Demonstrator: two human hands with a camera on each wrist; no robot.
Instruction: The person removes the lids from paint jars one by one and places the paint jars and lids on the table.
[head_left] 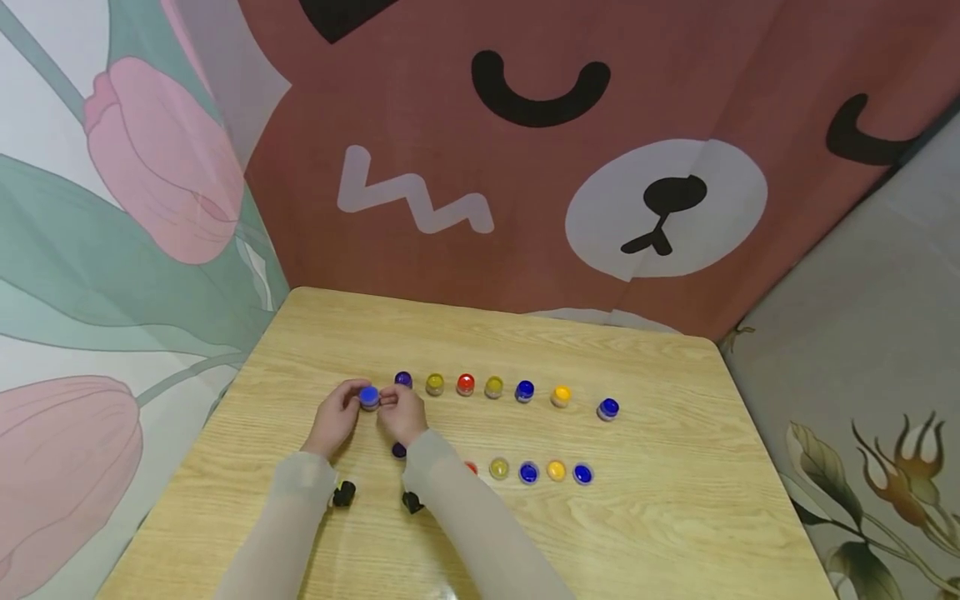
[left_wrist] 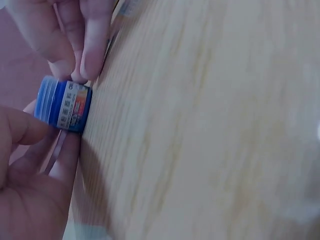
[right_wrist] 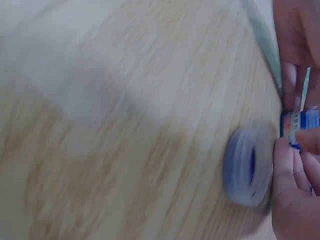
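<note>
Between both hands, a small blue paint jar (head_left: 369, 398) stands upright at the table's left, its printed label and ribbed, clear-looking blue cap (left_wrist: 46, 99) showing in the left wrist view. My left hand (head_left: 335, 419) holds its left side with thumb and fingers. From the opposite side, my right hand (head_left: 406, 414) pinches at the jar with its fingertips. Close by the right hand lies a round, clear-rimmed lid (right_wrist: 249, 167) with dark blue inside, blurred in the right wrist view. Just behind that hand is a dark purple jar (head_left: 403, 379), partly hidden.
A back row of jars runs rightward: yellow (head_left: 435, 384), red (head_left: 466, 384), another yellow, blue (head_left: 525, 391), orange (head_left: 562, 396) and a last blue (head_left: 608, 408). Nearer lies a row of lids, including a yellow-tinted lid (head_left: 498, 468); the right sleeve covers part of it.
</note>
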